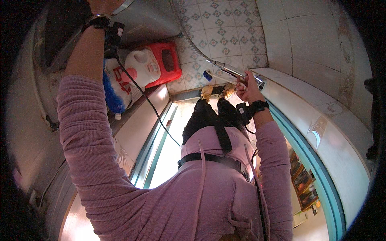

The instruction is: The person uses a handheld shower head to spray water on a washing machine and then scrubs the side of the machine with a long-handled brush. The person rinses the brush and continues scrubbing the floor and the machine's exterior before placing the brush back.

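Note:
At the upper left edge is my left hand (105,6), partly cut off; its fingers and anything in them are hidden. A pale curved edge shows beside it. My right hand (248,88) is closed around the white handle of a brush (224,78) with blue bristles (207,75). The chrome handle of a hand shower (233,71) lies along the same fingers, its head just beyond them. From that handle a metal shower hose (193,45) runs up to the top edge. Both wrists carry black straps with small devices.
A red plastic container (173,64), a white plastic jug (144,67) and a blue-and-white package (113,90) stand at left on a ledge. Patterned floor tiles (223,39) lie ahead. My feet are near a dark threshold (190,94); a tiled ledge (304,90) runs along the right.

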A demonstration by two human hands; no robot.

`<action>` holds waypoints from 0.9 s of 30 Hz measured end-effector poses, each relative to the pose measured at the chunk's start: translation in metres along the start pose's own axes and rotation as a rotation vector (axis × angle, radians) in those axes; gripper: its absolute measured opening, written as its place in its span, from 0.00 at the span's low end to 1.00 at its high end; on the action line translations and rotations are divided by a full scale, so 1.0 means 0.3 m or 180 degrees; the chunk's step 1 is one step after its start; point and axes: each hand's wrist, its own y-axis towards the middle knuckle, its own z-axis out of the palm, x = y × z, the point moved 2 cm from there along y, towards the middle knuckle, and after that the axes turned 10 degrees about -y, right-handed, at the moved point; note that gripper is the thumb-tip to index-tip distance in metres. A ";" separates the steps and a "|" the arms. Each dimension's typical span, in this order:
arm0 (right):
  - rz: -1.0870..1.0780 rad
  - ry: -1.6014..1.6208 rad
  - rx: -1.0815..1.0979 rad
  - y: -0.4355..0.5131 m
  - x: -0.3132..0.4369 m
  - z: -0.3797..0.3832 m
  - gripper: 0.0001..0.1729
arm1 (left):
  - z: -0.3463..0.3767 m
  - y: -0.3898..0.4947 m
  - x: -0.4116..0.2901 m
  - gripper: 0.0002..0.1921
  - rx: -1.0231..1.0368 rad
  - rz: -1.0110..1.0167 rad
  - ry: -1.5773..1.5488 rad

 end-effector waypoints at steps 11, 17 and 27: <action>-0.0238 0.0745 -0.0079 0.052 -0.025 -0.037 0.24 | -0.018 -0.010 0.001 0.44 0.0253 -0.0323 0.0008; -0.0556 0.1141 -0.0249 0.080 -0.021 -0.083 0.26 | -0.033 -0.048 0.030 0.44 0.0290 -0.0285 -0.0217; -0.1062 0.0938 -0.0189 0.056 0.124 -0.195 0.26 | 0.058 -0.060 0.148 0.46 -0.0116 0.0215 0.0013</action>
